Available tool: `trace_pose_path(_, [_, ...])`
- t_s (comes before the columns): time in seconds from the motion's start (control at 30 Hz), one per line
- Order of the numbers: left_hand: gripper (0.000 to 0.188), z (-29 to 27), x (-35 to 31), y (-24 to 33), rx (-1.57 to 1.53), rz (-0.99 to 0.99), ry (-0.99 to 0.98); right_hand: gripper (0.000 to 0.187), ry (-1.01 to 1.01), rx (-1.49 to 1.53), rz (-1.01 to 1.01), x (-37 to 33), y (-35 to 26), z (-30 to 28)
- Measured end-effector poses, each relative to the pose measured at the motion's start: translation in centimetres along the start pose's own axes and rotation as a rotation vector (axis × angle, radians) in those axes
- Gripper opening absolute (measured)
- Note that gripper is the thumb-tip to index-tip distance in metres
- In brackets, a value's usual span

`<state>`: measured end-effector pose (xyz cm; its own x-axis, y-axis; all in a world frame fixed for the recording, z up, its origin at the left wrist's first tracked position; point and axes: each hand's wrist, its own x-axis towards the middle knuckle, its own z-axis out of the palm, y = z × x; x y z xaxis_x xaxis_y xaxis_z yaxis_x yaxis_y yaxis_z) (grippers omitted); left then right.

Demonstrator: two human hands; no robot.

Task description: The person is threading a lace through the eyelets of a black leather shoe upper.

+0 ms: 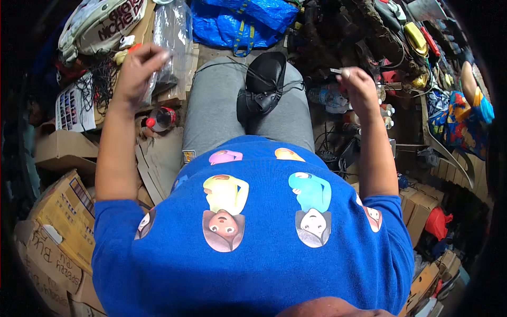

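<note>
A black shoe (265, 79) rests between my thighs, near my knees. Thin black cord (224, 63) loops over it and spreads across both trouser legs. My left hand (138, 71) is raised left of my knees, its fingers curled into a pinch. It is slightly blurred, and what it holds, if anything, I cannot make out. On the other side, my right hand (360, 90) is up with thumb and fingers closed on a small pale sliver (335, 71). Neither hand touches the shoe.
A blue bag (243, 24) lies beyond my knees. On the left are a plastic bottle with a red cap (161, 119), cardboard boxes (66, 216) and a pale backpack (103, 29). Several bottles (330, 98) and dark clutter stand at the right, with a yellow-green tool (416, 38) farther out.
</note>
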<state>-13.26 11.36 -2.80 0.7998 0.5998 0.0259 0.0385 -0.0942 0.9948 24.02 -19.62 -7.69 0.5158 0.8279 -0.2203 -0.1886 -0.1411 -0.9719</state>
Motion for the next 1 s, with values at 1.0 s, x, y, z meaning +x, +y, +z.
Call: trace_pose_path(1.0, [0.036,4.0,-1.8,-1.0,0.797,0.084,-0.026,0.053,0.053,-0.857,0.21,-5.3,2.4,-1.6])
